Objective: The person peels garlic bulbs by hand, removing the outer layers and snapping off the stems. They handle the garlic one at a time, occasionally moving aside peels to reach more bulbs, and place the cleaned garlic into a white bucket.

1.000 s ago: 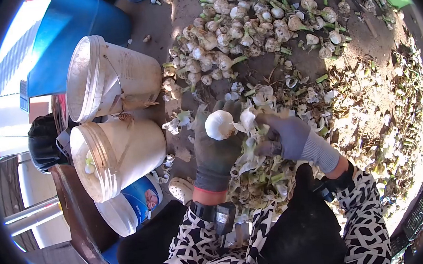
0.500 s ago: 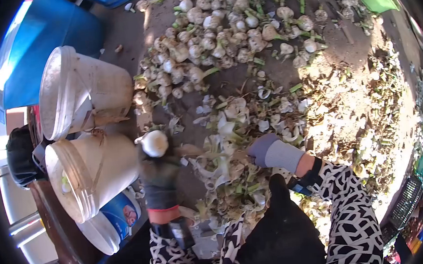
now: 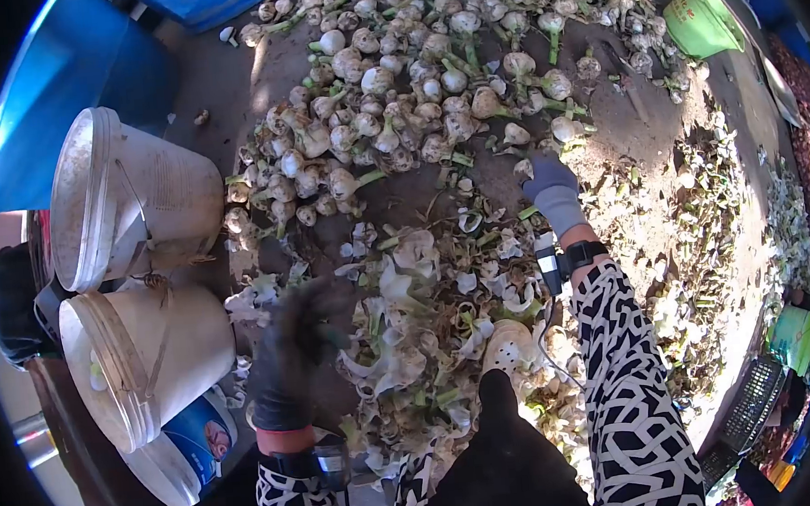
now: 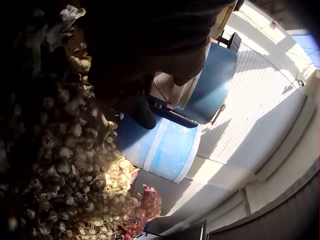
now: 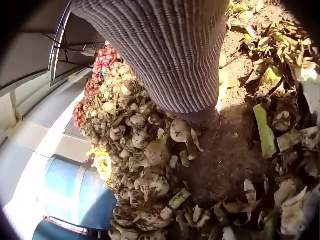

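My left hand (image 3: 290, 367), in a dark glove, is blurred beside the lower white bucket (image 3: 188, 341), with loosely extended fingers and no bulb showing in it. In the left wrist view the hand is a dark shape above the garlic heap (image 4: 65, 160). My right hand (image 3: 552, 192), in a grey-purple knit glove, reaches down at the near edge of the heap of dirty garlic bulbs (image 3: 377, 82). Close to its fingertips lies a bulb (image 3: 516, 135). The ribbed cuff (image 5: 165, 55) hides the right fingers in the right wrist view, so I cannot tell whether they grip anything.
Garlic skins and cut stems (image 3: 402, 339) cover the ground before my feet. A second white bucket (image 3: 167, 191) lies above the lower one, with a blue tub (image 3: 79, 98) behind. A green basin (image 3: 701, 18) and a black crate (image 3: 752, 406) are at the right.
A peeled white garlic bulb in the left hand moved left to the bucket and is no longer in that hand. The right hand left the skins and reached forward to the heap.
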Motion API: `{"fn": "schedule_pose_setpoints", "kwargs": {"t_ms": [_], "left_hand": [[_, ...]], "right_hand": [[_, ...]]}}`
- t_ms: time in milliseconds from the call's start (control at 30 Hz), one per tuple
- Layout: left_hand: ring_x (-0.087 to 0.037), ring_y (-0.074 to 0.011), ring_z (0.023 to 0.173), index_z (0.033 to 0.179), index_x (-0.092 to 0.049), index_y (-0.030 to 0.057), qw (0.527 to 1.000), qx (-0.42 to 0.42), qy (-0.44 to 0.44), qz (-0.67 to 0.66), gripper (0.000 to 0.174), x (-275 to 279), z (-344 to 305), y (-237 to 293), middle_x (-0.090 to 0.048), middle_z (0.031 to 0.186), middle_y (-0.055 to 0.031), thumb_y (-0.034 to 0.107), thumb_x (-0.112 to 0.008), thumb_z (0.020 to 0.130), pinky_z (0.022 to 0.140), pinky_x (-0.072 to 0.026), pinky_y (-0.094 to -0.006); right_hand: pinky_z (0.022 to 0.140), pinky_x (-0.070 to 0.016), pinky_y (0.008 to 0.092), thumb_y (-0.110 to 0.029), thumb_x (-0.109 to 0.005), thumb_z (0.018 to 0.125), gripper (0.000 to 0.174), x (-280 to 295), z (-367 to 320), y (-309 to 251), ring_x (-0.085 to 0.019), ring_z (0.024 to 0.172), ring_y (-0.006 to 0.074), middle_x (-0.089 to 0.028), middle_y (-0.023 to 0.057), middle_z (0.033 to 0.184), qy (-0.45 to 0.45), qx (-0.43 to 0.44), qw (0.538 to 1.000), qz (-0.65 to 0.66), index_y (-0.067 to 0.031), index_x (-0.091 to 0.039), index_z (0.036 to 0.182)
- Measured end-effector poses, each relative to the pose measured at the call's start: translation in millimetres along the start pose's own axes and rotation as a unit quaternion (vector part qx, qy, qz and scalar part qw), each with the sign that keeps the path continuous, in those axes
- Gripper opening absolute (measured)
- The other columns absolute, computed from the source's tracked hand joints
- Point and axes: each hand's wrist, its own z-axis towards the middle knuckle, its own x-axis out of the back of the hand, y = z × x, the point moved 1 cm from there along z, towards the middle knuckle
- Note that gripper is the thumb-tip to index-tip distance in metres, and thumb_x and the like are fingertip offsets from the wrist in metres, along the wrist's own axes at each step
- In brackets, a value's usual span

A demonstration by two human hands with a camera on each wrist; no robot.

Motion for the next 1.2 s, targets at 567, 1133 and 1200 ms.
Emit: {"fn": "schedule_pose_setpoints", "kwargs": {"t_ms": [567,1133,1200], "left_hand": [[-0.052,-0.0177,0.115,0.141,-0.031,-0.0006,0.851,-0.339,0.008,0.401,0.073,-95.3,-12.5,-44.8,-0.051,0.126,-0.0106,0.029,-0.07,0.086,0.095,-0.0442,-0.0312],[-0.061,-0.0312,0.102,0.138,-0.035,-0.0012,0.843,-0.261,-0.114,0.456,0.061,-49.7,-7.0,-31.0,-0.059,0.116,-0.0163,0.007,-0.064,0.085,0.094,-0.0464,-0.0387],[-0.063,-0.03,0.096,0.133,-0.042,0.0004,0.794,-0.345,-0.039,0.498,0.049,-44.3,-2.4,-38.5,-0.062,0.107,-0.0151,0.012,-0.061,0.089,0.088,-0.049,-0.037]], "right_hand": [[0.068,-0.048,0.0274,-0.018,-0.067,0.088,0.02,67.4,-197.6,-104.7,-0.058,0.077,0.0097,-0.063,0.0052,0.087,-0.079,0.298,0.806,0.505,-0.0013,-0.064,0.098],[0.043,-0.0426,0.0207,-0.013,-0.058,0.092,0.015,73.2,-220.4,-111.5,-0.054,0.045,0.0111,-0.062,0.005,0.065,-0.37,0.284,0.61,0.64,-0.0013,-0.064,0.1],[0.043,-0.0456,0.0228,-0.016,-0.056,0.093,0.02,62.6,-215.3,-116.0,-0.057,0.047,0.0116,-0.061,0.0061,0.064,-0.477,0.121,0.519,0.699,0.0007,-0.062,0.103]]}}
